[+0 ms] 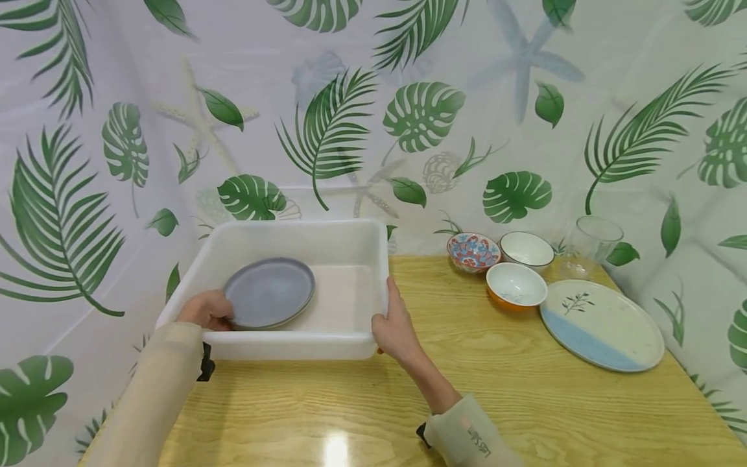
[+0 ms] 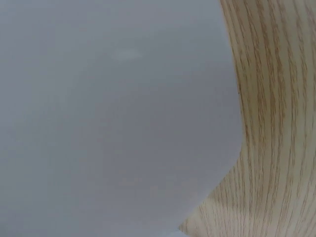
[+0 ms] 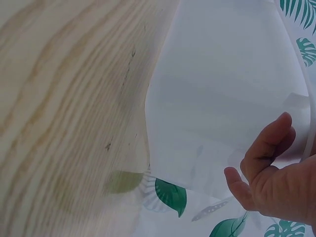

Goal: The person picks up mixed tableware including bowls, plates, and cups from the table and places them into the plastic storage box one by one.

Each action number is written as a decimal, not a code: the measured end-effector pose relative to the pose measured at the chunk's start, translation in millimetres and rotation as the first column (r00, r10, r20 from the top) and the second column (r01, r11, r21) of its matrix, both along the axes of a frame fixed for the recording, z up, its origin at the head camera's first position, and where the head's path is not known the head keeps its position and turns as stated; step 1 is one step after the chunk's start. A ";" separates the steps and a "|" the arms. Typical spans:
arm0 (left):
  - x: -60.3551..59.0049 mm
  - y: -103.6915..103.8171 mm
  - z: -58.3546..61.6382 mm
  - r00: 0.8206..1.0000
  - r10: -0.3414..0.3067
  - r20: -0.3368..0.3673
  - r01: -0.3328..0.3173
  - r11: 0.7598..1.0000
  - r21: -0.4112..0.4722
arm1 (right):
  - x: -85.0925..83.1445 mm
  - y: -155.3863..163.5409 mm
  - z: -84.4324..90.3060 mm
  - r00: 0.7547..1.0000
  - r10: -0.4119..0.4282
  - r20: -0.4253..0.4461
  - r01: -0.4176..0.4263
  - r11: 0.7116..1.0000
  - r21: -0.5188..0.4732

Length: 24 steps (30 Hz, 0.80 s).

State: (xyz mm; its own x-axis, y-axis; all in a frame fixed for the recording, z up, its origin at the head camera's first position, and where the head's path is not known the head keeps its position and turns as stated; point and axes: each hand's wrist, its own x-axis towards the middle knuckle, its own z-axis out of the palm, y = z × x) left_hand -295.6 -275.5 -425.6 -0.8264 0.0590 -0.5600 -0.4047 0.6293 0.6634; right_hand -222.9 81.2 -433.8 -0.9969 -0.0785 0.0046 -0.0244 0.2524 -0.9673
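A white plastic tub (image 1: pixel 350 246) is seen at the left of the wooden table (image 1: pixel 467 389), with a grey plate (image 1: pixel 270 292) lying tilted inside it against the near-left wall. The left hand (image 1: pixel 205 310) is curled over the tub's near-left rim beside the plate, and the right hand (image 1: pixel 395 327) is wrapped round the near-right corner. The tub is judged light but somewhat flexible and smooth, best gripped under the rolled rim at both sides; the plate is judged fragile and liable to slide. Only the head view shows the bowls (image 1: pixel 516 285), glass (image 1: pixel 589 245) and oval platter (image 1: pixel 601 324) at the right. The right wrist view shows fingers (image 3: pixel 266 143) against the tub wall; the left wrist view shows only the tub's wall (image 2: pixel 108 118) and wood grain.
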 end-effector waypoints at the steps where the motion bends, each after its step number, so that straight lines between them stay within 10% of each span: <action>1: -0.2 0.3 0.4 1.000 0.000 -0.001 0.000 1.000 -0.009 | 0.1 -0.1 0.3 1.000 -0.001 0.001 0.001 1.000 0.002; 24: -2.9 1.6 4.0 0.998 -0.022 -0.064 0.010 0.983 -0.182 | -1.4 0.0 1.4 1.000 -0.002 0.001 0.002 1.000 0.007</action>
State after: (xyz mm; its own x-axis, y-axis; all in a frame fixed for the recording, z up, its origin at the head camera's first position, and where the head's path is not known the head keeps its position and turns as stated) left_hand -298.5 -273.9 -421.5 -0.8612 -0.0247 -0.5076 -0.3530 0.7476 0.5625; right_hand -224.3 81.2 -432.4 -0.9971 -0.0764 0.0035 -0.0232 0.2590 -0.9656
